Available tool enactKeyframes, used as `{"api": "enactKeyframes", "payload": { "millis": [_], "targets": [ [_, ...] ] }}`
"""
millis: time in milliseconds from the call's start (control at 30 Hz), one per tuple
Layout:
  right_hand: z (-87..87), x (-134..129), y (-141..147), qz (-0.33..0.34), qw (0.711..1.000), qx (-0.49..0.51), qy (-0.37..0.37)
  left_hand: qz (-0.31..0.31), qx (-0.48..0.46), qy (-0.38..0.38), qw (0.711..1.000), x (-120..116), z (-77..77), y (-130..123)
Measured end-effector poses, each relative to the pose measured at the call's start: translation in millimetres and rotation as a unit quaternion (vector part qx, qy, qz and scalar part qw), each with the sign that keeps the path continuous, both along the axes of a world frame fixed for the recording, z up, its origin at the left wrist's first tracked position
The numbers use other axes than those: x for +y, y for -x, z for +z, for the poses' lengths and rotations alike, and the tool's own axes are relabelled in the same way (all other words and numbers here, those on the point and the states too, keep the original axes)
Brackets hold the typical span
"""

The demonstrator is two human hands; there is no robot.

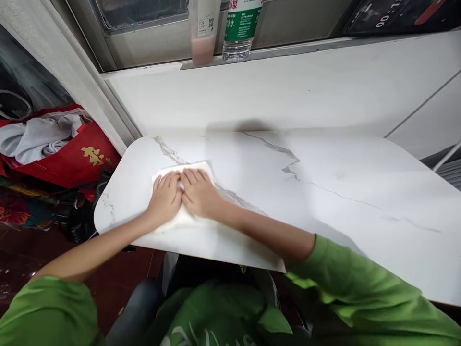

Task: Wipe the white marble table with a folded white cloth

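A white cloth (201, 169) lies spread on the white marble-patterned table (334, 163), toward its left end. My left hand (165, 198) rests flat on the cloth with its fingers stretched forward. Right beside it, my right hand (200, 192) presses on the same cloth, palm down and fingers extended. The two hands touch near the thumbs. Part of the cloth is hidden beneath them.
On the ledge behind the table stand a cup with pink liquid (202, 48) and a water bottle with a green label (242, 29). A dark display (403, 17) sits at the back right. A red bag (82, 154) holding grey fabric is left of the table.
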State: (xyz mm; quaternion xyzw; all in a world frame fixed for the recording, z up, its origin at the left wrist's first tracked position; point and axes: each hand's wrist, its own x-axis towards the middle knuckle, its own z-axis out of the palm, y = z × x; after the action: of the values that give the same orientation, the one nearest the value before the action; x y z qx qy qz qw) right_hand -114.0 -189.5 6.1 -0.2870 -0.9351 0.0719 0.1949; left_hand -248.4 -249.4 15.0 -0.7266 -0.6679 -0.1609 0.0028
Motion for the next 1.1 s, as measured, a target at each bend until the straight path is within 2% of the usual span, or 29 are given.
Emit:
{"api": "enactKeyframes", "payload": {
  "millis": [133,300,400,500,633,800,933,1100],
  "targets": [
    [-8.5,72,10,-0.053,0.998,0.011,-0.006,-0.010,-0.015,0.002,1.000,81,-1.2,5],
    [-13.0,150,1,-0.093,0.995,0.026,0.002,-0.031,-0.030,0.009,0.999,168,-2.9,-3],
    [-11.5,179,-5,-0.113,0.993,0.037,0.006,-0.021,-0.031,0.005,0.999,204,-5.2,-10],
    [-10.3,191,-7,-0.153,0.988,0.035,0.002,-0.019,-0.031,0.000,0.999,223,-7.1,-11],
    [-11.4,191,-6,-0.156,0.987,0.037,0.001,-0.023,-0.039,-0.001,0.999,227,-7.5,-9],
    [-12.0,181,-9,-0.148,0.987,0.054,-0.005,-0.017,-0.037,-0.004,0.999,209,-5.0,-14],
    [-10.1,158,-22,-0.132,0.991,0.028,-0.015,-0.021,-0.022,-0.009,0.999,179,-3.5,-27],
    [-9.6,110,-55,-0.101,0.994,-0.007,-0.029,-0.021,0.001,-0.012,1.000,126,-7.2,-57]
  ]
}}
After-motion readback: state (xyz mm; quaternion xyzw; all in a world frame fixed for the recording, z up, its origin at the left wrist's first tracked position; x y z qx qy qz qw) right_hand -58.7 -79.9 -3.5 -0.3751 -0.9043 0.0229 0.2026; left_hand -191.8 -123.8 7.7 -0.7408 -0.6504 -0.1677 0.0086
